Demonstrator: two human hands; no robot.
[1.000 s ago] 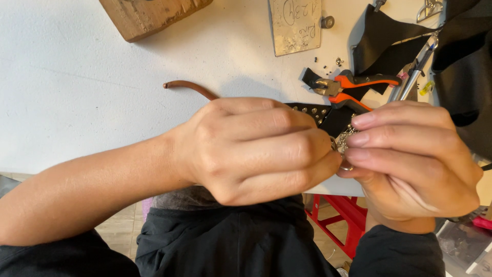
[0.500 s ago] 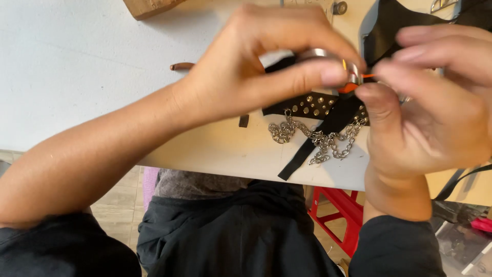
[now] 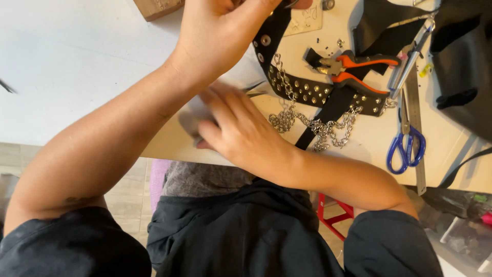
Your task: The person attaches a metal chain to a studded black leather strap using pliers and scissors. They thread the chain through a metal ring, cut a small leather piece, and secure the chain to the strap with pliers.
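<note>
A moment ago both our hands were pressed close together in the middle of the frame, pinching a small metal ring on the strap. Now they have come apart. Our left hand (image 3: 220,36) has gone up to the top middle of the frame and holds the black studded strap (image 3: 318,92) by its upper end, fingers closed tight on it. The rest of the strap runs down and to the right over the white table (image 3: 77,66), and a silver chain (image 3: 307,123) hangs from it in loops. Our right hand (image 3: 241,131) has let go and dropped to the table edge in the middle of the frame. It looks flat and a bit blurry, so we cannot tell if it holds anything. We think the pinching part is over and the right hand is busy with something else. Orange pliers (image 3: 353,69) lie on the strap at upper right, and blue scissors (image 3: 407,138) lie well apart at the right
</note>
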